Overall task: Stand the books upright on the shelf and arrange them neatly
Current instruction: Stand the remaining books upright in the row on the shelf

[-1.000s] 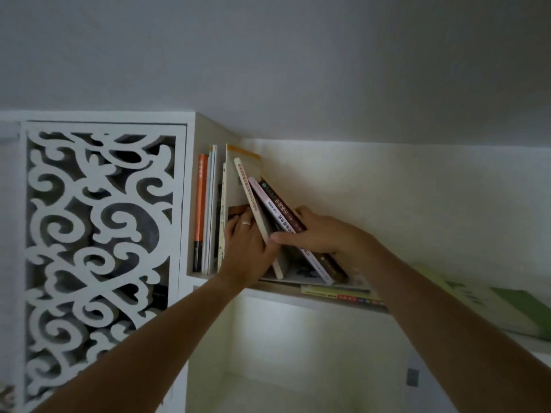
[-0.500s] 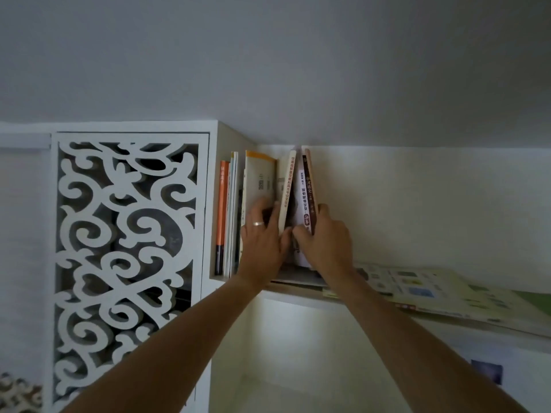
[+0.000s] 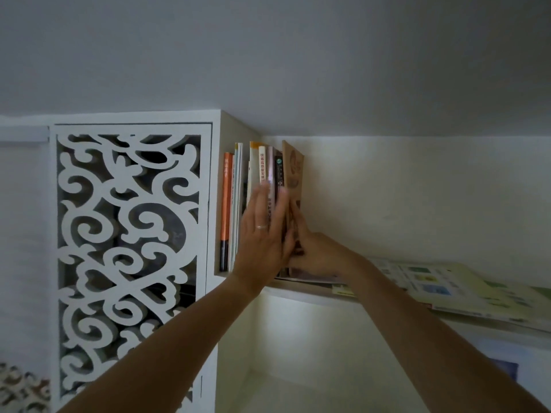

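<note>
A row of books stands upright at the left end of the white shelf: an orange book, thin pale ones, a white-spined book and a dark book. A brown book stands at the right end, leaning slightly. My left hand presses flat on the spines with straight fingers. My right hand holds the lower part of the brown book, with fingers lying up its right cover; its thumb is hidden behind my left hand.
Several flat books and a green-printed magazine lie on the shelf to the right. A white fretwork panel closes the cabinet on the left. The ceiling sits just above the book tops. An open compartment lies below the shelf.
The books that leaned to the right now stand upright against the row. My left hand has flattened on the spines. My right hand has brought a brown book up at the right end.
</note>
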